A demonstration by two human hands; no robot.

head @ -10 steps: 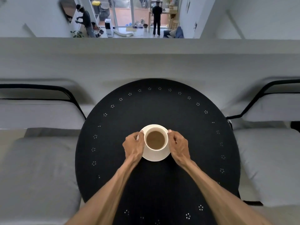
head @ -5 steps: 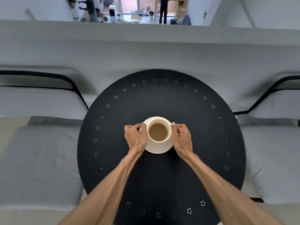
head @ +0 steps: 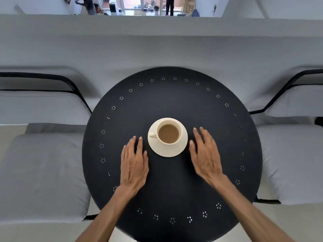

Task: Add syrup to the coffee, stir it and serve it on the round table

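Observation:
A cream cup (head: 176, 123) of light brown coffee stands on a cream saucer (head: 167, 151) near the middle of the round black table (head: 174, 102). The cup's handle points left. My left hand (head: 134, 164) lies flat, palm down, just left of the saucer, fingers apart and not touching it. My right hand (head: 205, 154) hovers palm down just right of the saucer, fingers spread, holding nothing.
Grey cushioned chairs with black metal frames flank the table, one on the left (head: 40, 165) and one on the right (head: 290, 159). A low grey wall (head: 157, 41) runs behind the table. Beyond it, on a lower floor, people stand far off.
Both hands have let go of the saucer and drawn back and outward, opening flat. The cup and saucer stay on the table.

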